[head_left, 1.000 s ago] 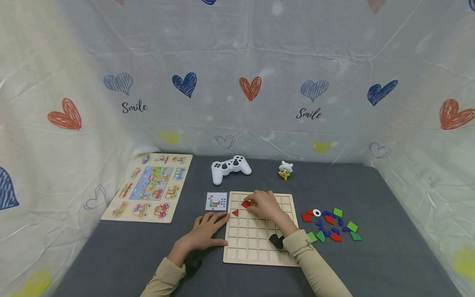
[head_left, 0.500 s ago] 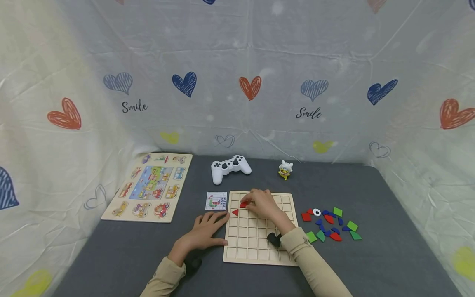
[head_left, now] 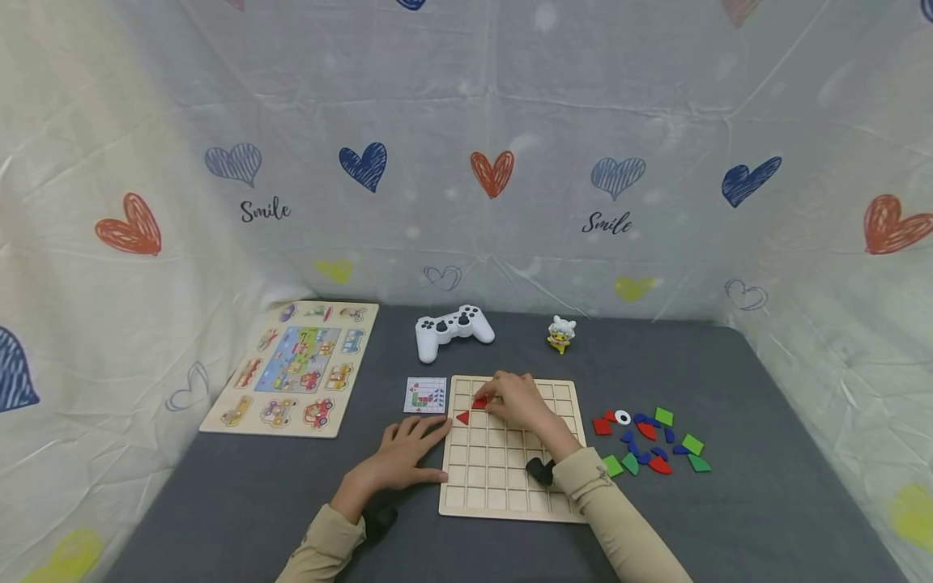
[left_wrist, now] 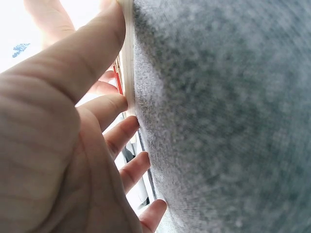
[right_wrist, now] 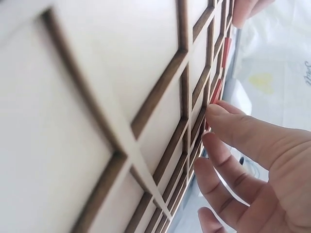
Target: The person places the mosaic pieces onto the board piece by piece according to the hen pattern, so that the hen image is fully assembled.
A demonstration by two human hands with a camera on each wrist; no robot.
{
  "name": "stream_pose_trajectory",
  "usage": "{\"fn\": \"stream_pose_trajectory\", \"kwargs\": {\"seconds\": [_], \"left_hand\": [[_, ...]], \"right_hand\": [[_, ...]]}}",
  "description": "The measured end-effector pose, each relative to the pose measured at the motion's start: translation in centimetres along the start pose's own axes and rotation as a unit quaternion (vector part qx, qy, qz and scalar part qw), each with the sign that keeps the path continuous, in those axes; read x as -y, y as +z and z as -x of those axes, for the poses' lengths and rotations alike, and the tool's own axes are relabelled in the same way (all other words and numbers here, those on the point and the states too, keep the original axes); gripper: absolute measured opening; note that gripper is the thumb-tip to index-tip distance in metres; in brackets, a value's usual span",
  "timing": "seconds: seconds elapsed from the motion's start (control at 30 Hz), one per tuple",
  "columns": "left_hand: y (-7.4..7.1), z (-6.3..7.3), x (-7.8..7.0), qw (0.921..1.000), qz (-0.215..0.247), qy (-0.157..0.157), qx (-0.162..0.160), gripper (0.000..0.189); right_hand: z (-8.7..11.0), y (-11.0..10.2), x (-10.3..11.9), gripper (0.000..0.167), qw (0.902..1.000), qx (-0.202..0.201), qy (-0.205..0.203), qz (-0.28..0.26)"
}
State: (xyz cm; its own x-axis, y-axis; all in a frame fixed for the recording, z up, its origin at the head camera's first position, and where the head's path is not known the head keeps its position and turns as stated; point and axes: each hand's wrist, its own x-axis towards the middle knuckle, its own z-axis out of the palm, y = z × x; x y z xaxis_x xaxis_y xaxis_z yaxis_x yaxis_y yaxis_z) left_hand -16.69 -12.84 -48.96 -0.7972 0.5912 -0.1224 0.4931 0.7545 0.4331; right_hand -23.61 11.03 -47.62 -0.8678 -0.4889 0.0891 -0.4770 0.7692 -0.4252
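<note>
In the head view my right hand (head_left: 519, 402) reaches over the upper left of a wooden grid board (head_left: 496, 478). Its thumb and forefinger pinch a flat red puzzle piece (head_left: 479, 402), low over the cells; the right wrist view shows the red piece (right_wrist: 215, 91) at the fingertips, partly covered by them. Just left of it and lower, a red triangle (head_left: 462, 418) lies in a cell. My left hand (head_left: 397, 459) rests with spread fingers at the board's left edge, thumb and forefinger touching that edge.
A small pattern card (head_left: 425, 395) lies left of the board. Several red, blue and green pieces (head_left: 659, 465) and a white ring (head_left: 622, 418) are scattered to the right. Behind stand a white game controller (head_left: 453, 328) and a small figurine (head_left: 560, 334). A picture puzzle board (head_left: 291, 368) lies far left.
My right hand has shifted very slightly left with the red piece, which now shows less between the fingers. My left hand stays in place at the board's edge.
</note>
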Motion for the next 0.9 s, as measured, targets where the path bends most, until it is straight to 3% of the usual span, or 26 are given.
{"fn": "stream_pose_trajectory", "kwargs": {"seconds": [0.9], "left_hand": [[-0.1, 0.0, 0.0, 0.9999, 0.012, 0.000, 0.003, 0.078]], "right_hand": [[3.5, -2.1, -1.7, 0.020, 0.9977, -0.031, 0.054, -0.028]]}}
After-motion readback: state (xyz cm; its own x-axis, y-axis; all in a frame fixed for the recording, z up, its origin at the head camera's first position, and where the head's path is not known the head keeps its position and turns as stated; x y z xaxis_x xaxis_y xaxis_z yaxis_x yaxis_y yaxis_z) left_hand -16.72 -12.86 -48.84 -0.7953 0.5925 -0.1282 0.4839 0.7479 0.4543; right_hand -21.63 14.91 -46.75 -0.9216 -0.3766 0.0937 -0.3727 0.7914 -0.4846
